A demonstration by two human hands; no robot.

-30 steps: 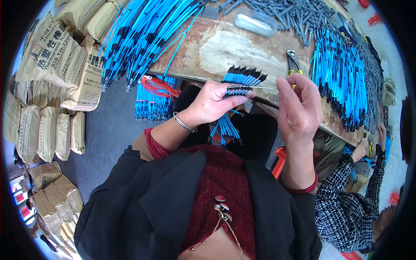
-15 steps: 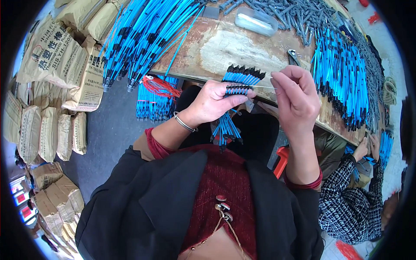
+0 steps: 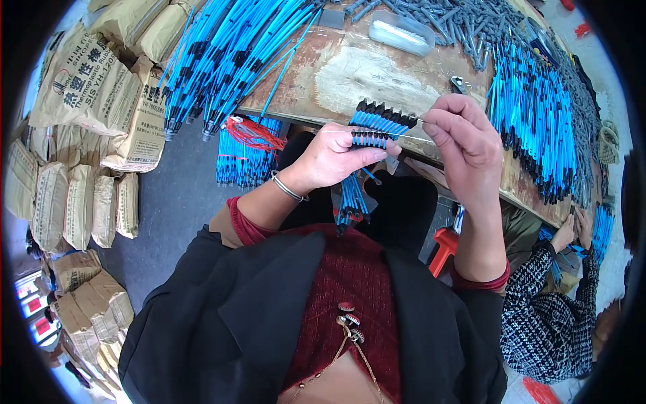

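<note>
The left hand [image 3: 336,156] is clenched around a bundle of blue wires [image 3: 369,145], thumb laid across the front. The bundle's long axis runs near to far: its black-capped ends fan out in a row at the far end, pointing toward the counter [image 3: 363,74], while the loose tails hang down toward the person below the fist. The bundle sits above the counter's near edge, between the two hands. The right hand [image 3: 464,145] is raised just right of it, fingers curled and pinched on a thin pale strand [image 3: 377,132] that stretches leftward across the bundle just under the caps. A silver bangle [image 3: 288,189] circles the left wrist. On the far left of the counter lies a big heap of blue wires [image 3: 222,54]; another stack [image 3: 535,114] lies to the right, with grey parts [image 3: 464,20] and a clear plastic box [image 3: 402,34] at the far side. Paper sacks [image 3: 87,87] are piled on the floor at left. A second person's patterned sleeve [image 3: 545,316] shows at lower right.
</note>
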